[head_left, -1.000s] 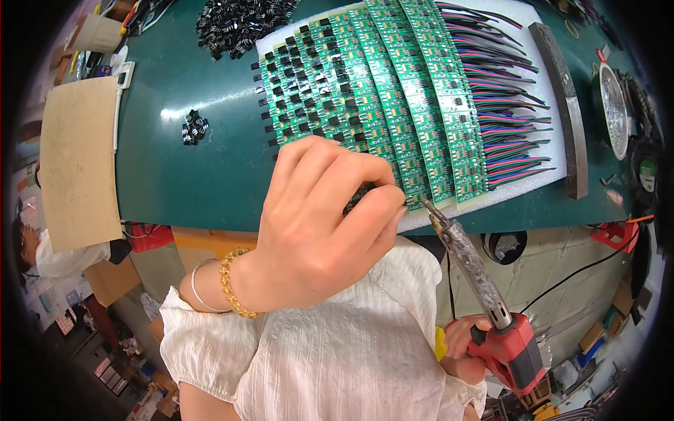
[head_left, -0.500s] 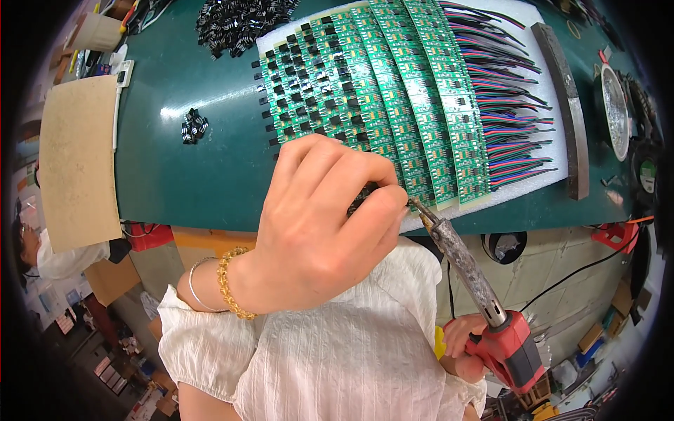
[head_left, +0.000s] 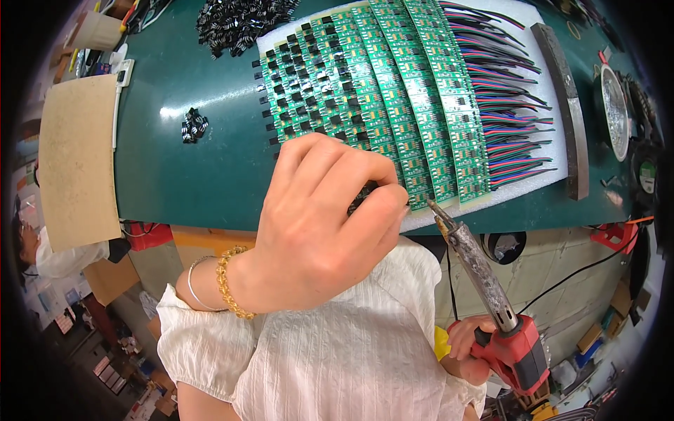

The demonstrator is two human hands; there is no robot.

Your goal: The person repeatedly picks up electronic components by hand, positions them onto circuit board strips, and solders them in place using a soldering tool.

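Observation:
My left hand [head_left: 326,210], a bracelet and a bangle at its wrist, is closed over the near edge of the green circuit board panels [head_left: 414,91]. Its thumb and forefinger are pinched together. Small dark bits show in the gap behind them, but what the fingertips hold is hidden. A soldering iron [head_left: 484,277] with a red and black handle is gripped in my right hand [head_left: 472,345], low on the right. Its tip points up at the near edge of the panels, just right of my left fingertips and apart from them. Black components stand in rows on the left panels.
The panels and a row of coloured wires [head_left: 516,105] lie on white foam [head_left: 551,84]. A dark metal bar [head_left: 567,119] edges the foam. A large pile of black components [head_left: 235,24] and a small one [head_left: 194,126] sit on the green table [head_left: 154,175]. Cardboard [head_left: 81,161] is at left.
The soldering iron has shifted a little to the right, its tip moving away from my left fingertips. My left hand stays nearly in place.

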